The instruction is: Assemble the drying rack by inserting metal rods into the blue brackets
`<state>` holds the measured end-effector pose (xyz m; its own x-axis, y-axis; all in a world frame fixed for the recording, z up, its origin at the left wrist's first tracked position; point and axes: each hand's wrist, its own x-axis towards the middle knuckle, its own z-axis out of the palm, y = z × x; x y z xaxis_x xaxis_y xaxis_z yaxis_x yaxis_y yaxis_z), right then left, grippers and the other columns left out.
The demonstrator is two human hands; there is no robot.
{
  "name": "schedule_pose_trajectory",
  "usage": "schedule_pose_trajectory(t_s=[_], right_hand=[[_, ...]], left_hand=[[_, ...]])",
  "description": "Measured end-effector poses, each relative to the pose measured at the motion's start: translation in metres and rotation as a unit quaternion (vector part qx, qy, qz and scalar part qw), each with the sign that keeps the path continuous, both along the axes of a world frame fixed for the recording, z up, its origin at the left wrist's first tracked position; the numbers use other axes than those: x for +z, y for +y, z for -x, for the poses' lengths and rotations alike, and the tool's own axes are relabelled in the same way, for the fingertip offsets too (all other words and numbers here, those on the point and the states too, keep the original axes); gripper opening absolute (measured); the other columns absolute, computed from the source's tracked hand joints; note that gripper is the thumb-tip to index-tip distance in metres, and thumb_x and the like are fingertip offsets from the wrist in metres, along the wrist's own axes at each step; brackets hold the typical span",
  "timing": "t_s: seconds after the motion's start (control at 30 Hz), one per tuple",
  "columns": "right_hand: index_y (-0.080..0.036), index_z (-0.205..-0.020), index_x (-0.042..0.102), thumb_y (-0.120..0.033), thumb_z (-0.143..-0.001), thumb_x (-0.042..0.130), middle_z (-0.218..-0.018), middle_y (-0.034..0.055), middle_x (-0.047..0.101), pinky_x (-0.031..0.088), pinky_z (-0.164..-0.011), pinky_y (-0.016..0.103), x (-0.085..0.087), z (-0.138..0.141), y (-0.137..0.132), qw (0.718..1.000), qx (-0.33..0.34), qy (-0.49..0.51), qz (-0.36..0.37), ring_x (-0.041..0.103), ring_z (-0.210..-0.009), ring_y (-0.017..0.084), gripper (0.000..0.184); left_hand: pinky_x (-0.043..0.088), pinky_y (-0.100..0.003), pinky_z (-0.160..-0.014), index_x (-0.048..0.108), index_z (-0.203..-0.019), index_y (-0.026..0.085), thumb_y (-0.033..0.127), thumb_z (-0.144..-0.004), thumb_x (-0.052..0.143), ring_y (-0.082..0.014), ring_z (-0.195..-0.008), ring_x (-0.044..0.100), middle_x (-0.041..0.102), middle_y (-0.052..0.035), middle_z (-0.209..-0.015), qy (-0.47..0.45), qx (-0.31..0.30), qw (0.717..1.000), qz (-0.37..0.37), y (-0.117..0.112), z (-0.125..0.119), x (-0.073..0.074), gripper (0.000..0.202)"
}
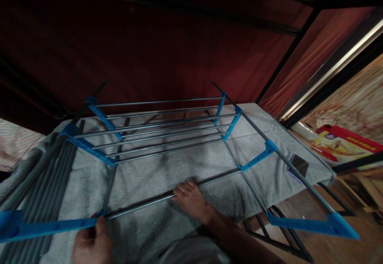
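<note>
A rack frame of grey metal tubes and blue plastic brackets lies on a grey towel-like cloth. My right hand is closed over a metal rod that spans the near part of the frame. At the rod's left end, my left hand pinches the inner end of a blue bracket; its thumb is on the near side and some fingers are hidden. The rod's right end meets another blue bracket. At the near right, one more blue bracket shows no rod at its inner end.
Several loose grey tubes lie side by side at the left. A phone rests on the cloth at the right, partly behind a tube. Beyond the edge sits a red and yellow box. Dark red fabric hangs behind.
</note>
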<state>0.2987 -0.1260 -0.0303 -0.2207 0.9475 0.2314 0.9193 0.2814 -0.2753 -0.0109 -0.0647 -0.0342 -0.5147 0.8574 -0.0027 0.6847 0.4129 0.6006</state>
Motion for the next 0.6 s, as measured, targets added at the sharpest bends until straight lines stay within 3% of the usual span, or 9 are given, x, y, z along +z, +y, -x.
schedule_pose_trajectory(t_s=[0.1, 0.2, 0.3, 0.37, 0.4, 0.5, 0.6], right_hand=[[-0.025, -0.125, 0.067, -0.035, -0.106, 0.054, -0.117, 0.0044, 0.073, 0.052, -0.101, 0.038, -0.004, -0.001, -0.011, 0.993, -0.011, 0.074, -0.089, 0.066, -0.107, 0.019, 0.025], [-0.025, -0.13, 0.066, -0.025, -0.108, 0.041, -0.122, 0.0076, 0.073, 0.055, -0.099, 0.039, -0.014, -0.02, -0.031, 0.971, -0.085, 0.152, -0.162, 0.067, -0.112, 0.019, 0.033], [-0.024, -0.111, 0.073, -0.03, -0.108, 0.039, -0.107, 0.0078, 0.075, 0.058, -0.092, 0.038, -0.034, -0.067, -0.06, 0.939, -0.201, 0.204, -0.193, 0.07, -0.103, 0.02, 0.034], [-0.023, -0.1, 0.072, -0.044, -0.108, 0.041, -0.094, 0.0085, 0.074, 0.06, -0.084, 0.037, -0.05, -0.11, -0.083, 0.901, -0.303, 0.228, -0.21, 0.072, -0.093, 0.022, 0.038], [-0.023, -0.098, 0.072, -0.051, -0.106, 0.043, -0.093, 0.0088, 0.074, 0.06, -0.083, 0.037, -0.057, -0.132, -0.095, 0.897, -0.328, 0.231, -0.188, 0.072, -0.091, 0.023, 0.04], [-0.024, -0.085, 0.07, -0.071, -0.099, 0.041, -0.083, 0.0095, 0.074, 0.061, -0.071, 0.037, -0.077, -0.183, -0.121, 0.905, -0.336, 0.196, -0.17, 0.073, -0.078, 0.025, 0.057], [-0.025, -0.09, 0.072, -0.071, -0.099, 0.035, -0.094, 0.012, 0.077, 0.063, -0.073, 0.04, -0.085, -0.189, -0.131, 0.926, -0.329, 0.109, -0.152, 0.076, -0.083, 0.027, 0.06]], left_hand=[[0.055, -0.045, -0.075, 0.065, -0.097, 0.023, 0.066, -0.087, 0.046, -0.0386, -0.099, 0.069, 0.074, -0.0137, -0.094, -0.039, 0.009, 0.999, -0.001, 0.002, 0.0, 0.003, 0.048], [0.057, -0.045, -0.078, 0.067, -0.103, 0.021, 0.064, -0.086, 0.047, -0.0402, -0.106, 0.071, 0.076, -0.0157, -0.1, -0.072, -0.01, 0.997, 0.0, 0.006, 0.002, 0.004, 0.05], [0.058, -0.045, -0.085, 0.069, -0.105, 0.021, 0.063, -0.085, 0.047, -0.0391, -0.108, 0.071, 0.077, -0.0152, -0.105, -0.092, -0.02, 0.996, -0.009, 0.008, 0.004, 0.004, 0.051], [0.058, -0.044, -0.088, 0.069, -0.108, 0.021, 0.064, -0.085, 0.047, -0.038, -0.11, 0.071, 0.077, -0.0149, -0.11, -0.1, -0.017, 0.995, -0.016, 0.008, 0.004, 0.002, 0.053], [0.057, -0.044, -0.089, 0.068, -0.109, 0.021, 0.065, -0.086, 0.046, -0.0376, -0.112, 0.071, 0.076, -0.0149, -0.113, -0.097, -0.013, 0.995, -0.014, 0.008, 0.004, 0.0, 0.054], [0.056, -0.044, -0.091, 0.067, -0.115, 0.021, 0.064, -0.092, 0.039, -0.0373, -0.116, 0.069, 0.075, -0.017, -0.119, -0.057, -0.005, 0.998, 0.013, 0.004, -0.002, 0.0, 0.056], [0.054, -0.045, -0.09, 0.065, -0.116, 0.017, 0.057, -0.098, 0.033, -0.0379, -0.116, 0.068, 0.072, -0.021, -0.123, 0.022, -0.001, 0.999, 0.043, 0.001, -0.011, 0.006, 0.055]])
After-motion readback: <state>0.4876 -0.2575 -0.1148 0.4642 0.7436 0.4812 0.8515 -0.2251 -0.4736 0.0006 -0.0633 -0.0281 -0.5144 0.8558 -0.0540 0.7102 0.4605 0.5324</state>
